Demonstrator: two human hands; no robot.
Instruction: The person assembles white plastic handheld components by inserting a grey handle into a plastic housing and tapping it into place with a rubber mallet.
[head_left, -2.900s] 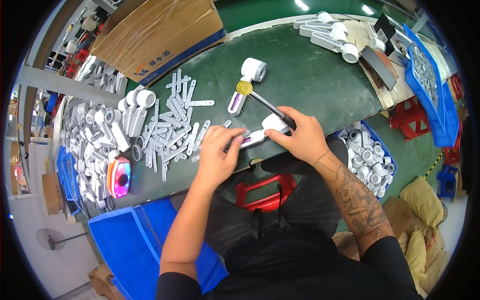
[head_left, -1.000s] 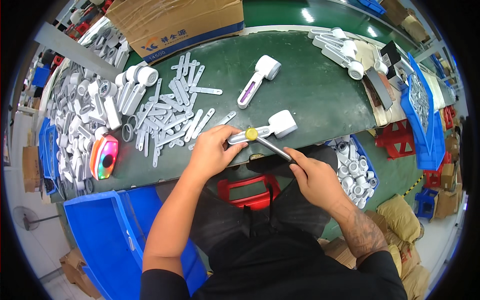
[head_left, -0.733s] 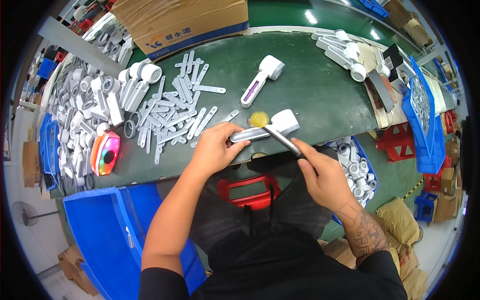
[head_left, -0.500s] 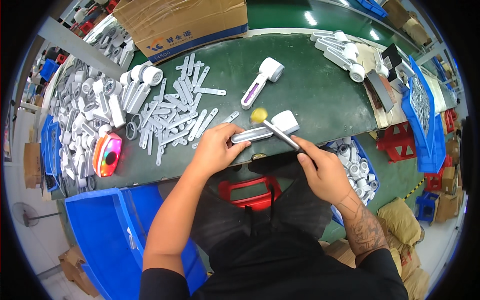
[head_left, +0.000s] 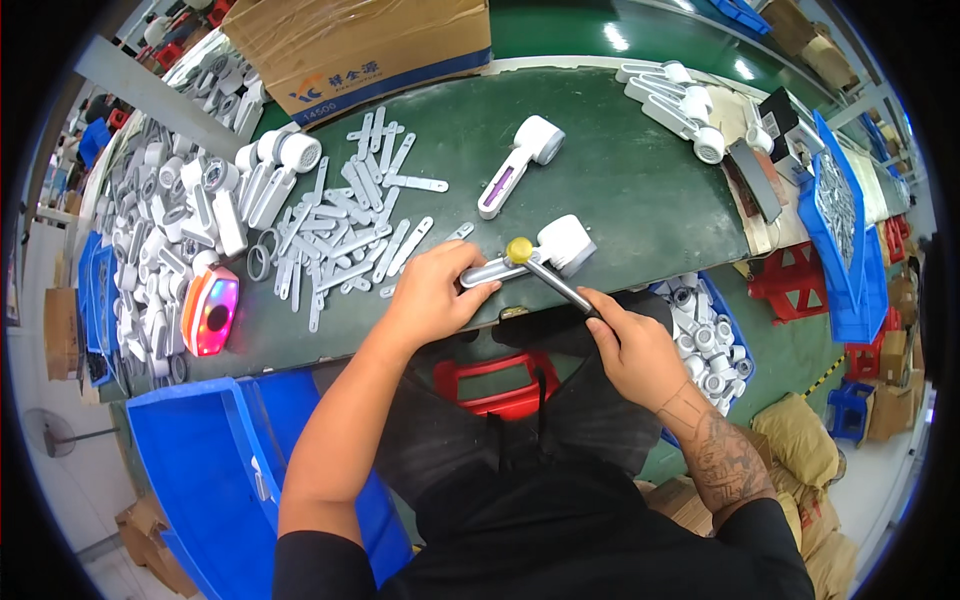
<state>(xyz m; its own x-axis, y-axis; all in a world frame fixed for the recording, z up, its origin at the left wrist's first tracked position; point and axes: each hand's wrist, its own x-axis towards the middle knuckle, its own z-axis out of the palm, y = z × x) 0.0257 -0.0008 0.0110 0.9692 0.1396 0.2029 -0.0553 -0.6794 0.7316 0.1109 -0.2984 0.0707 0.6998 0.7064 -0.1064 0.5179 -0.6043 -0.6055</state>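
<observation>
On the near edge of the green workbench [head_left: 640, 215] lies a white shower-head-shaped piece [head_left: 565, 242] with a grey strip along its handle. My left hand [head_left: 432, 297] pinches the handle's left end between thumb and fingers. My right hand [head_left: 638, 350] is closed round the dark grip of a small mallet [head_left: 556, 283], whose round yellow head rests on or just over the grey strip. A second white piece [head_left: 508, 182] lies farther back, with purple showing in its handle slot. Left of it is a heap of loose grey strips [head_left: 345, 215].
Several white and grey pieces [head_left: 165, 220] pile up at the left, beside a colourfully lit device [head_left: 211, 312]. A cardboard box [head_left: 400, 35] stands at the back. Blue bins [head_left: 190, 440] flank my lap; the right one [head_left: 738, 335] holds more pieces. A red stool [head_left: 497, 403] is below.
The mallet's yellow head, blurred and raised beyond the handle before, has come down onto or close above the grey strip. My left hand keeps its hold on the white piece.
</observation>
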